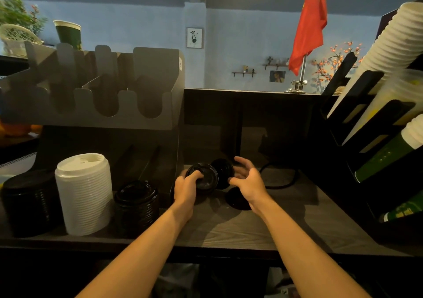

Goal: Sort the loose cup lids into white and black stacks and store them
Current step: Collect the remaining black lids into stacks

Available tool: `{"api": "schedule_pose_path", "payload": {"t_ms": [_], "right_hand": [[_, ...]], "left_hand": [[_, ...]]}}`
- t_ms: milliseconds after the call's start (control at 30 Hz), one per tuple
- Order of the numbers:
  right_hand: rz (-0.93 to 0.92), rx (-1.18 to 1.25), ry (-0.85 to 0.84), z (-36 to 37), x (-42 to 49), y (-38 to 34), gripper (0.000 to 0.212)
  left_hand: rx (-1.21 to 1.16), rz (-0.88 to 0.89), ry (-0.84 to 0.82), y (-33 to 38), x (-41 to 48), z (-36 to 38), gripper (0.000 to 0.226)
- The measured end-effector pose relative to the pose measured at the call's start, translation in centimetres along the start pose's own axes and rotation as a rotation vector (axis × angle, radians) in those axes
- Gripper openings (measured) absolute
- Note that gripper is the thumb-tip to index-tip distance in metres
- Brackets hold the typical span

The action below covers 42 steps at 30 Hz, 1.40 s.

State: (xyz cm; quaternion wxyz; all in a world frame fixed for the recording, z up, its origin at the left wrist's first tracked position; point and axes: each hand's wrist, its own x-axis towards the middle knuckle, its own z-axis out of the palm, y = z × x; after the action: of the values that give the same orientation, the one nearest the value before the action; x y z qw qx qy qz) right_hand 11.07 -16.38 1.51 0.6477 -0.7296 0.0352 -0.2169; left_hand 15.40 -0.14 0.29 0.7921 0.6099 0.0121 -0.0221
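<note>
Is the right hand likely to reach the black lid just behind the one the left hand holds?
Probably yes. The right hand hovers open right beside the rear black lid, nothing between them; the left hand grips only the front black lid.

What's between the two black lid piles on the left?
The tall white lid stack, between the big black stack and the shorter black stack, in the head view.

Dim, warm-lit room around a red flag (pixel 309 23) on a metal stand (pixel 296 87). Behind the flag, a blue-grey wall (pixel 240 34). Left of it, a small framed picture (pixel 194 38), two little shelves (pixel 244 72) and a photo (pixel 277 76). Right of the flag, orange-blossomed branches (pixel 332 62). Far left, a leafy green plant (pixel 16 11). Below and in front, a dark wood-grain counter (pixel 229 224).
</note>
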Motion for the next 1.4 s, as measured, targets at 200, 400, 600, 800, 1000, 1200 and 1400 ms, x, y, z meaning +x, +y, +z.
{"api": "schedule_pose_path", "payload": {"t_ms": [200, 400, 600, 800, 1000, 1200, 1400], "right_hand": [[0.054, 0.095, -0.063, 0.5, -0.3, -0.5, 0.036], [-0.048, 0.002, -0.009, 0.7, -0.1, 0.0, 0.030], [-0.074, 0.049, 0.196, -0.1, 0.2, -0.2, 0.029], [-0.018, 0.107, 0.081, 0.2, 0.3, -0.1, 0.019], [-0.086, 0.029, -0.030, 0.5, 0.3, 0.2, 0.032], [-0.160, -0.131, -0.068, 0.5, 0.2, 0.8, 0.037], [-0.229, -0.334, -0.084, 0.3, 0.0, 1.0, 0.038]], "left_hand": [[-0.018, 0.024, -0.012, 0.0, 0.0, 0.0, 0.043], [-0.020, 0.021, -0.005, -0.3, 0.6, 0.0, 0.048], [0.124, 0.038, 0.041, -0.7, 1.2, -0.1, 0.048], [0.127, 0.128, -0.050, -0.8, 1.0, 0.1, 0.037], [0.061, 0.107, -0.136, -0.5, 0.5, 0.3, 0.034], [0.026, 0.110, -0.201, -0.3, -0.2, 0.4, 0.032], [0.095, 0.221, -0.249, -0.6, -0.3, 0.5, 0.026]]}}
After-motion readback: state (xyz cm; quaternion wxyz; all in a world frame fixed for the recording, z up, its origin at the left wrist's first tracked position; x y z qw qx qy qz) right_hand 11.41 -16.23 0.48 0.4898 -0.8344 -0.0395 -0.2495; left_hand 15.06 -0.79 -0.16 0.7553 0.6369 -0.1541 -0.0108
